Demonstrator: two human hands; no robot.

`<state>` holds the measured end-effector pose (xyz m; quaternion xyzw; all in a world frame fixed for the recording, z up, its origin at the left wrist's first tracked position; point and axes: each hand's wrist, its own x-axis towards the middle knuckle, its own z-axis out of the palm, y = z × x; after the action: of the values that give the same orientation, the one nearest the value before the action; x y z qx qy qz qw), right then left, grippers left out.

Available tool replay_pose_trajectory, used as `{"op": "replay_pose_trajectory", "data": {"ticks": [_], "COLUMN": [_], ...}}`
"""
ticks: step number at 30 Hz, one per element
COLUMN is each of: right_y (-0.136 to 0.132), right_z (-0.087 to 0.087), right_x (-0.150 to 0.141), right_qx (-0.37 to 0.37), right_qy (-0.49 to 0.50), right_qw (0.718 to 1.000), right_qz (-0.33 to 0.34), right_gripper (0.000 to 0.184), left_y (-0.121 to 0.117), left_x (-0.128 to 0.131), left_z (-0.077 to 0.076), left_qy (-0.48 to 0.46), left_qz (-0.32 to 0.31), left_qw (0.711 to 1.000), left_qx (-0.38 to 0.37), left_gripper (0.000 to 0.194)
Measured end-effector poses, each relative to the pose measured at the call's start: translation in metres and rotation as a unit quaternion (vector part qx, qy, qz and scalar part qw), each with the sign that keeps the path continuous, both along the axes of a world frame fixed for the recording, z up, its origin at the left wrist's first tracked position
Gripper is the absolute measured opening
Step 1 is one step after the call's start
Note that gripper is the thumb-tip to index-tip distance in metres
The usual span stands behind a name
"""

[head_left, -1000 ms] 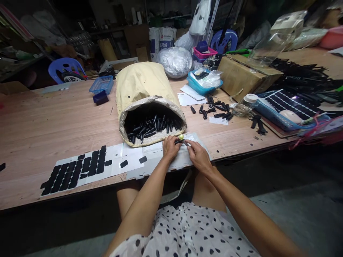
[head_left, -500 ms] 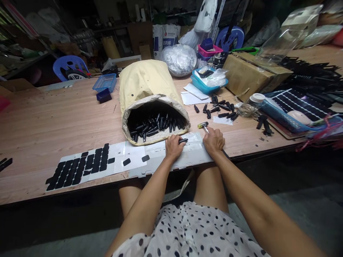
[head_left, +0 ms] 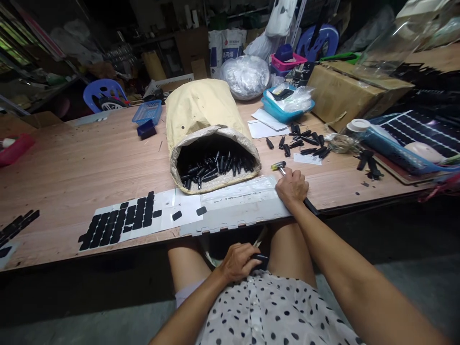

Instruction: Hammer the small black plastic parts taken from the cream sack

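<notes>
My left hand [head_left: 237, 261] is over my lap, below the table's front edge. Its fingers are closed around a small black tapered plastic part [head_left: 260, 258]. On the front edge of the table, my right hand [head_left: 292, 188] is wrapped around a small hammer [head_left: 278, 166]. The hammer's yellowish head points away from me, and its dark handle end sticks out behind the hand. Under and beside that hand lies a grey-white board [head_left: 237, 211] with clear film on it. Behind the board, an open yellow sack [head_left: 201, 103] lies on its side, with many black parts [head_left: 212, 168] inside.
Black adhesive pads [head_left: 118, 220] on a white sheet lie to the left. Loose black parts [head_left: 305, 140] are scattered right of the sack. Farther off stand a turquoise basket [head_left: 283, 111], a cardboard box [head_left: 345, 93] and a blue tray [head_left: 402, 143] at the right.
My left hand has moved from the board down to my lap, with the black part in it. My right hand stays on the hammer. The view has shifted slightly left.
</notes>
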<state>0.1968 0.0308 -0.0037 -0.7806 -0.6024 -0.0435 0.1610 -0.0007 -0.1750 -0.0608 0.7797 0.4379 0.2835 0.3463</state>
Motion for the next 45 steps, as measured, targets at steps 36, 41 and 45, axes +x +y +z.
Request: {"op": "replay_pose_trajectory", "data": {"ticks": [36,41,45], "right_y": [0.000,-0.001,0.001], "right_z": [-0.002,0.003,0.001], "right_x": [-0.004,-0.006,-0.006], "right_qx": [0.004,-0.014,-0.007], "right_qy": [0.011,0.014,0.011], "right_qw": [1.000,1.000,1.000], "right_qz": [0.006,0.006,0.008], "right_gripper": [0.037,0.038,0.036], "left_y": [0.186,0.167,0.158], "left_x": [-0.113,-0.097,-0.047], "left_z": [0.076,0.076,0.069], "left_qy": [0.338,0.269,0.181], "left_qz": [0.330,0.350,0.290], "left_qw": [0.876,0.889,0.932], "left_qx": [0.092,0.122,0.123], "left_gripper": [0.008,0.011,0.011]}}
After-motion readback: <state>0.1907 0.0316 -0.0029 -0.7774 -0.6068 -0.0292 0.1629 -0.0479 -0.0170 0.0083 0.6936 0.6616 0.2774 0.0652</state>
